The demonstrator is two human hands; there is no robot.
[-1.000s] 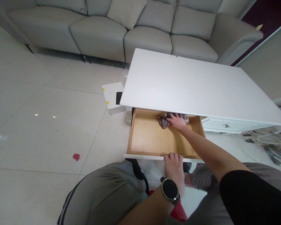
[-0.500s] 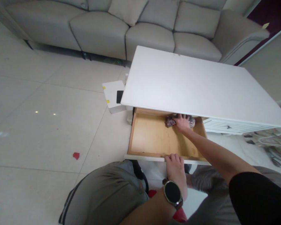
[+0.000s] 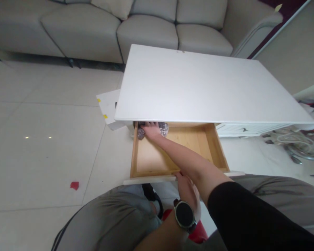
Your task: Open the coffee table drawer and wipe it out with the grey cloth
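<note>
The wooden drawer [image 3: 148, 158] is pulled out from under the white table [image 3: 206, 87]. Reaching across it, my right hand [image 3: 151, 130] presses on a crumpled dark, patterned cloth [image 3: 163, 129] at the drawer's back left corner. My fingers lie over the cloth, and part of it is hidden beneath them and the tabletop edge. My left hand [image 3: 186, 188], with a watch [image 3: 184, 214] on its wrist, grips the drawer's front edge near the middle. My right forearm partly covers that hand.
A grey sofa [image 3: 146, 33] stands behind the table. Beside the table's left end is a white box [image 3: 108, 108] with yellow marks. A red scrap [image 3: 74, 185] lies on the tiled floor. Coiled hoses or cables [image 3: 295, 139] lie to the right.
My right hand has slid the cloth from the right side of the drawer to its back left corner. My left hand stays on the front edge. The view has shifted right.
</note>
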